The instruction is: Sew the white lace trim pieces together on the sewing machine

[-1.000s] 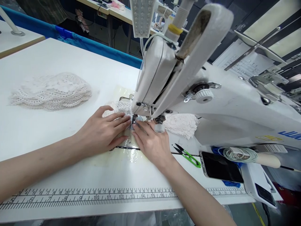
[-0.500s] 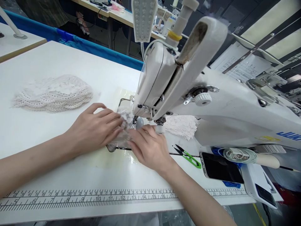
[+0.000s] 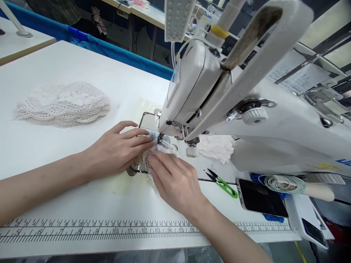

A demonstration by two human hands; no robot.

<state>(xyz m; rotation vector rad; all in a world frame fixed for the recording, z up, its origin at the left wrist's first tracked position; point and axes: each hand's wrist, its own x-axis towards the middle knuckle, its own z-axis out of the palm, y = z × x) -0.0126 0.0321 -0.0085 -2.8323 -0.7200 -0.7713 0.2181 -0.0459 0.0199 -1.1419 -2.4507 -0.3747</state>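
A small piece of white eyelet lace (image 3: 146,157) lies bunched at the needle area of a white sewing machine (image 3: 189,80). My left hand (image 3: 120,149) is on its left side, fingertips pressed together on the lace by the presser foot (image 3: 160,138); the thumb is mostly hidden. From the right, my right hand (image 3: 177,180) pinches the lace between thumb and fingers, just in front of the foot. Part of the lace is covered by my fingers. Beneath it the metal needle plate (image 3: 149,133) shows.
A stack of lace pieces (image 3: 64,104) lies on the left of the white table (image 3: 82,197). More lace (image 3: 218,147) is behind the needle. Green thread snips (image 3: 223,184), a phone (image 3: 261,199) and a white device (image 3: 304,219) are at right. A printed ruler (image 3: 115,231) runs along the front edge.
The lace has shifted right, in toward the presser foot, and both hands have drawn closer together there. My left hand moved rightward. The camera view has shifted slightly.
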